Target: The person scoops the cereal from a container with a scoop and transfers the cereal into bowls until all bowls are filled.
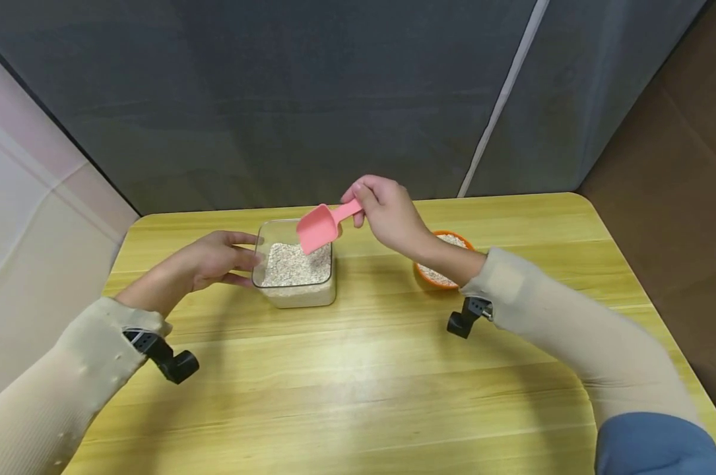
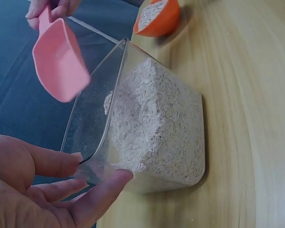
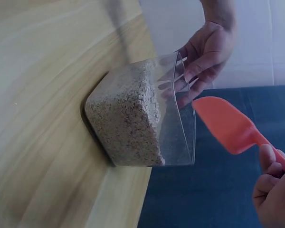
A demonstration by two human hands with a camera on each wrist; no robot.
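Note:
A clear square container (image 1: 298,270) half full of oat flakes stands on the wooden table (image 1: 358,382). My left hand (image 1: 241,257) rests against its left wall, fingers nearly straight; the left wrist view shows thumb and fingertips (image 2: 109,183) at the container (image 2: 156,128). My right hand (image 1: 360,206) pinches the handle of a pink scoop (image 1: 319,227), which hangs tilted just above the container's open top. The scoop (image 2: 59,64) looks empty. In the right wrist view the scoop (image 3: 225,123) hovers beside the container (image 3: 133,118), with the left hand (image 3: 204,57) behind.
An orange bowl (image 1: 447,264) holding oat flakes sits right of the container, partly hidden by my right forearm; it also shows as the orange bowl (image 2: 156,16) in the left wrist view. A dark curtain hangs behind the table's far edge.

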